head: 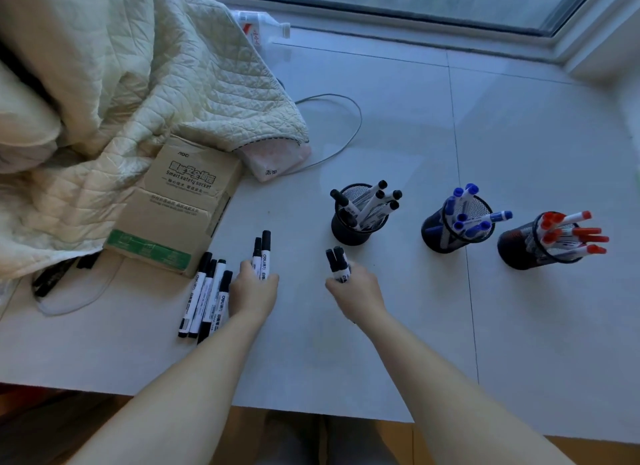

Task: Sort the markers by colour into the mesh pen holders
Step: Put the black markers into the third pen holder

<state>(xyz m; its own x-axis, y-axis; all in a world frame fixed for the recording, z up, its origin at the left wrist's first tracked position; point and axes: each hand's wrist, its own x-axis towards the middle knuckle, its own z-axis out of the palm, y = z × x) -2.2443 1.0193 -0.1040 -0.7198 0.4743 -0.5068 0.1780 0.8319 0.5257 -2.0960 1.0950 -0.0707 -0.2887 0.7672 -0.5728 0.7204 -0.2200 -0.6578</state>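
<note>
On the pale grey tiled ledge (pixel 398 326) the left hand (pixel 254 291) is closed around two black-capped white markers (pixel 262 255), whose caps point away from the person, while the right hand (pixel 355 293) grips another two black-capped markers (pixel 337 262) held nearly upright; whether a third is hidden in that fist is hard to tell. Just left of the left hand, four loose black-capped markers (pixel 206 298) lie side by side on the ledge, touching one another. Beyond the right hand stand three black mesh pen holders in a row: the nearest one (pixel 349 227) holds black-capped markers, the middle mesh holder (pixel 440 238) holds blue-capped ones, and the far right mesh holder (pixel 516 253) holds red-capped ones. A brown cardboard box (pixel 180 201) printed "Smart safety socket" sits just behind the loose markers, partly under a cream quilted blanket (pixel 114 84). A thin grey cable (pixel 346 132) loops behind the box, well apart from the holders, and a white plastic bottle (pixel 263 28) lies near the window frame (pixel 415 18).
</note>
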